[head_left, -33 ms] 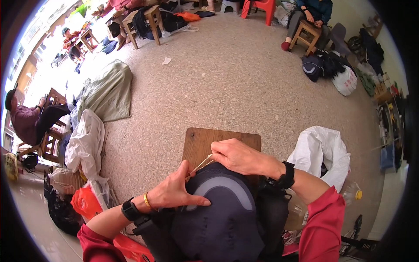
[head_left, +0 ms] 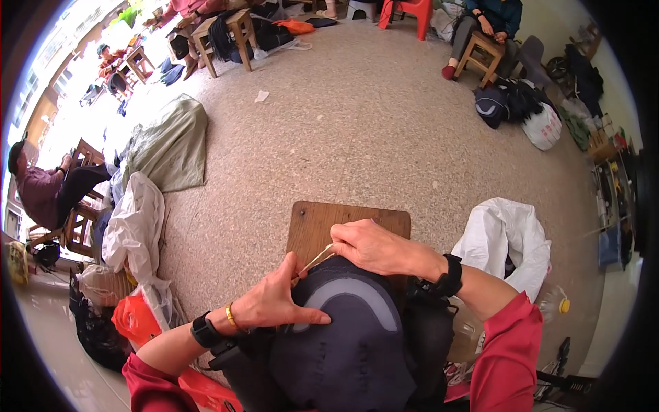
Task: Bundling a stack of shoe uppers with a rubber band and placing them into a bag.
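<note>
A dark navy cap-shaped fabric piece (head_left: pixel 347 336) with a grey curved band lies on my lap, its front edge over a small brown wooden board (head_left: pixel 322 223). My left hand (head_left: pixel 278 302) presses flat on the left side of the fabric, thumb raised toward a thin tan strip (head_left: pixel 317 259). My right hand (head_left: pixel 371 246) pinches the upper end of that strip at the fabric's top edge. Both wrists wear black bands, and the left also has a gold bangle.
A white plastic bag (head_left: pixel 504 237) lies right of the board, a white sack (head_left: pixel 134 220) and an orange bag (head_left: pixel 134 319) to the left. People sit on wooden stools at the left (head_left: pixel 48 189) and far right (head_left: pixel 484 20). Dark bags (head_left: pixel 511 103) stand beyond.
</note>
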### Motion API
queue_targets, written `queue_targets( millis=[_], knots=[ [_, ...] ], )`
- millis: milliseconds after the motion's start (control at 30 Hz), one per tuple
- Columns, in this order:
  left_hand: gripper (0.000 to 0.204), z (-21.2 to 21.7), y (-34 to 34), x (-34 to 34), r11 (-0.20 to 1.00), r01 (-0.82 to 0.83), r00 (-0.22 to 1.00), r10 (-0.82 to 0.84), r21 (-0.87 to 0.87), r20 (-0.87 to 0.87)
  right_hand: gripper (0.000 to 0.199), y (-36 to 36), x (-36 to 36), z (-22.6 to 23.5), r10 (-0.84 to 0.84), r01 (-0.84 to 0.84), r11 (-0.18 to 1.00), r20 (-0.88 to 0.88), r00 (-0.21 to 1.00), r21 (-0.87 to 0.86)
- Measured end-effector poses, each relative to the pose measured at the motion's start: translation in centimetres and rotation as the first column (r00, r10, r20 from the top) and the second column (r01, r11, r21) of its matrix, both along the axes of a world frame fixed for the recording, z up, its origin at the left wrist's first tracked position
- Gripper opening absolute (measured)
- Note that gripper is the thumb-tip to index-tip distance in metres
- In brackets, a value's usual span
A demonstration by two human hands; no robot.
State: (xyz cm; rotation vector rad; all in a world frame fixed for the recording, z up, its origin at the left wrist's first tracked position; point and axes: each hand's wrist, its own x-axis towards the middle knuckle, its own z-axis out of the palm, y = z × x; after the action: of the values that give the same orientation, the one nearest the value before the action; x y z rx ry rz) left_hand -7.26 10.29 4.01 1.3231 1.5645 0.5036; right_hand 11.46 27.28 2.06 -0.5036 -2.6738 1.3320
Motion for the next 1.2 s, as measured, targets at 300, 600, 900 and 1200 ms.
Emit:
queue_targets(
  millis=[300,600,900,1200],
  knots=[
    [0.088,0.9,0.0,0.1,0.998,-0.01,0.999,0.012,-0.065,0.03,0.029,-0.4,-0.3,0.2,-0.007,0.004,0.986,-0.019,1.0,-0.164],
    [0.09,1.2,0.1,0.0,0.999,0.038,0.998,-0.037,-0.007,0.05,0.028,-0.8,0.2,0.9,-0.037,0.02,0.983,-0.091,0.995,-0.184],
    [0.08,1.5,-0.4,0.6,0.993,0.025,0.973,-0.05,0.112,0.224,0.037,0.7,1.5,1.3,-0.016,0.03,0.952,0.047,0.999,-0.304],
    [0.077,2.0,-1.0,0.9,0.992,-0.033,0.975,0.006,0.119,0.221,0.046,-0.9,4.8,0.5,-0.135,0.116,0.897,-0.014,0.991,-0.427]
  ],
)
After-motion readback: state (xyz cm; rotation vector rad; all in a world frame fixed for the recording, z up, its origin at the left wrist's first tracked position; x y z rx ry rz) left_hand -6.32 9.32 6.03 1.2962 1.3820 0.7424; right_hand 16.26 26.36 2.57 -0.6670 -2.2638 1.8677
